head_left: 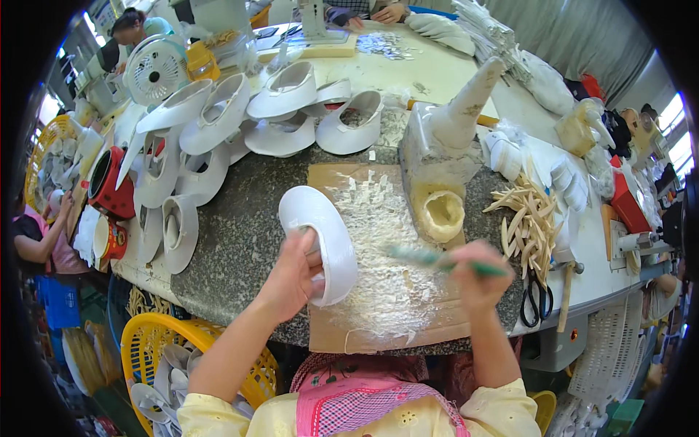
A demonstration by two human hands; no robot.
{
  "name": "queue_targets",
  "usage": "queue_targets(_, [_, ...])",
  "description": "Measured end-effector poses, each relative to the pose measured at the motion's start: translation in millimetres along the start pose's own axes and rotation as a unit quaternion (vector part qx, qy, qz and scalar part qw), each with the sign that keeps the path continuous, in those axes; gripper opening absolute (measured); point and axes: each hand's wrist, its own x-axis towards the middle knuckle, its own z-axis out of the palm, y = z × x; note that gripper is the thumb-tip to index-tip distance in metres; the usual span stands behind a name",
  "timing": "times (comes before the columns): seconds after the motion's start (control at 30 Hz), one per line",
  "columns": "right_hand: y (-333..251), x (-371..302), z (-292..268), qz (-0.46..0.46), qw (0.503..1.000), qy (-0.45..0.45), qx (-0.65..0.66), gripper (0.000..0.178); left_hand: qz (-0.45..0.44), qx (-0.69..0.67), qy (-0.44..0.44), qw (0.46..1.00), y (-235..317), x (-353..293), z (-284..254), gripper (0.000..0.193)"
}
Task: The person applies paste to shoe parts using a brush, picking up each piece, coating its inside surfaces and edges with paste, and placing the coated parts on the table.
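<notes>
White curved shell piece (320, 240) is gripped upright while a green-handled tool (444, 260) is brought toward it.

The shell piece is clasped by the left hand (291, 277), fingers closed round its lower edge, so that its rim is tilted toward the right hand (477, 273) and kept over the brown board (386, 328) beneath both hands, where white trimmings (378, 240) are caught. The green-handled tool is pinched in the closed right hand, its blurred tip pointed leftward at the shell piece but apart from it. More white shells (218, 124) are piled beyond the left hand; wooden sticks (528, 218) and black scissors (535, 295) lie just right of the right hand, within easy reach. A yellow basket (156, 342) sits below the left forearm.
</notes>
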Motion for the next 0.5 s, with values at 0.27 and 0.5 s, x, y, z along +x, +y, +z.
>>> queue_targets(0.27, [14, 35, -52, 0.027, 0.987, 0.065, -0.141, 0.014, 0.230, 0.701, -0.125, 0.663, 36, -6, 9, 0.026])
queue_targets(0.5, [18, 4, -83, 0.188, 0.971, 0.134, -0.063, 0.008, 0.296, 0.759, -0.179, 0.551, -3, -3, 4, 0.026])
